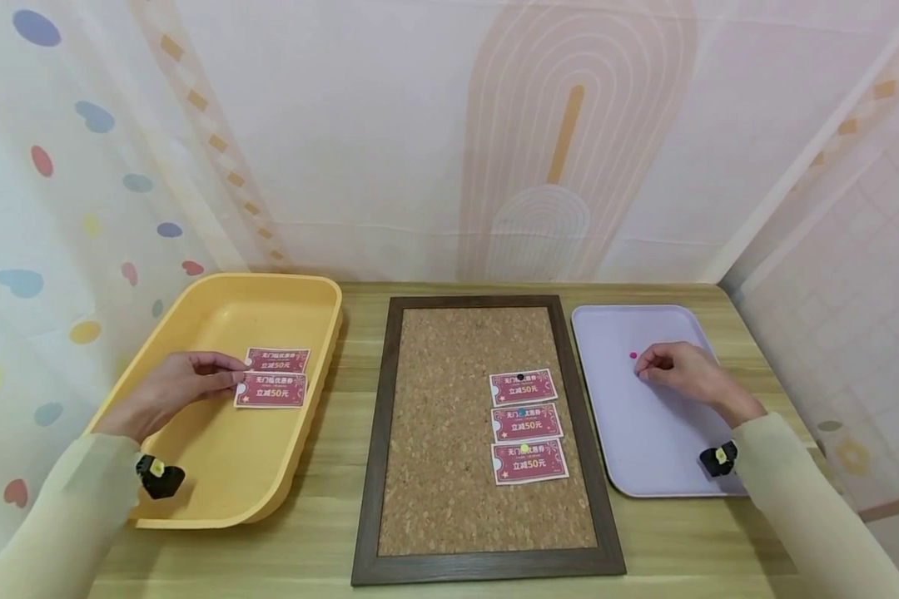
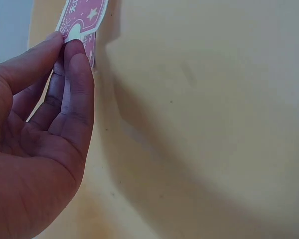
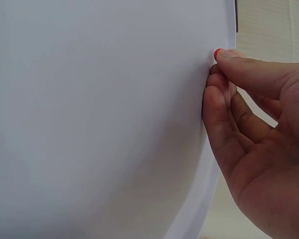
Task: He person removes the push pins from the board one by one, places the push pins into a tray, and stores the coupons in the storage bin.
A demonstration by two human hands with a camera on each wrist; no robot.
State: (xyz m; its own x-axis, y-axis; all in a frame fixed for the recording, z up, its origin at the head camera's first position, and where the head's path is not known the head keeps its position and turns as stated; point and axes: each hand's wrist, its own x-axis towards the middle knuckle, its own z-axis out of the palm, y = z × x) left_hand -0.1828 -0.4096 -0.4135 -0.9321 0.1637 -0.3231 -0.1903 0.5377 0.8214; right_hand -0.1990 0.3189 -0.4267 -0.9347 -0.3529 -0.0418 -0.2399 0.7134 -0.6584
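Five red coupons (image 1: 272,391) each read "立减50元" beneath "无门槛优惠券" (that upper line partly covered on three)

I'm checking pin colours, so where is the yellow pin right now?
In the head view, the yellow pin is on the right side of the corkboard, at the lowest pinned coupon's top edge, below the blue pin.
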